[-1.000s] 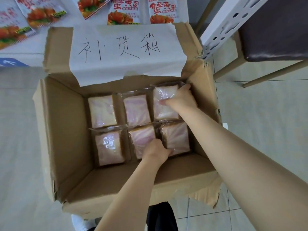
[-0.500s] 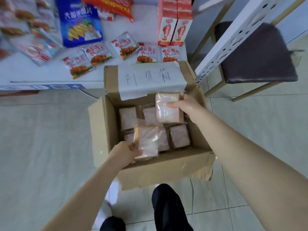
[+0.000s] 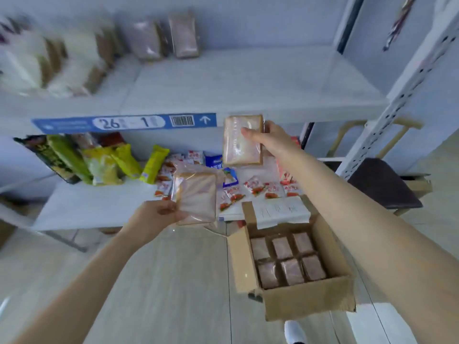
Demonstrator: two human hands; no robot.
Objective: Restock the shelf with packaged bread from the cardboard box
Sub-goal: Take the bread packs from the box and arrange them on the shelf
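My left hand (image 3: 155, 219) grips a clear-wrapped bread pack (image 3: 196, 194) by its lower left edge, in front of the lower shelf. Higher up, my right hand (image 3: 270, 137) holds a second bread pack (image 3: 237, 145) just below the front edge of the upper shelf (image 3: 223, 83). The open cardboard box (image 3: 308, 301) sits on the floor at the lower right, with several bread packs (image 3: 288, 259) lying inside. Two bread packs (image 3: 164, 38) stand at the back of the upper shelf.
Pale bagged goods (image 3: 49, 63) fill the upper shelf's left end. Green and yellow snack bags (image 3: 99, 160) and small red sachets (image 3: 255, 187) lie on the lower shelf (image 3: 94, 207). A dark padded chair (image 3: 382, 187) stands right of the perforated shelf post (image 3: 397, 112).
Both hands lifted a bread pack each out of the box and raised them toward the shelves. The view swung up from the box to the shelving.
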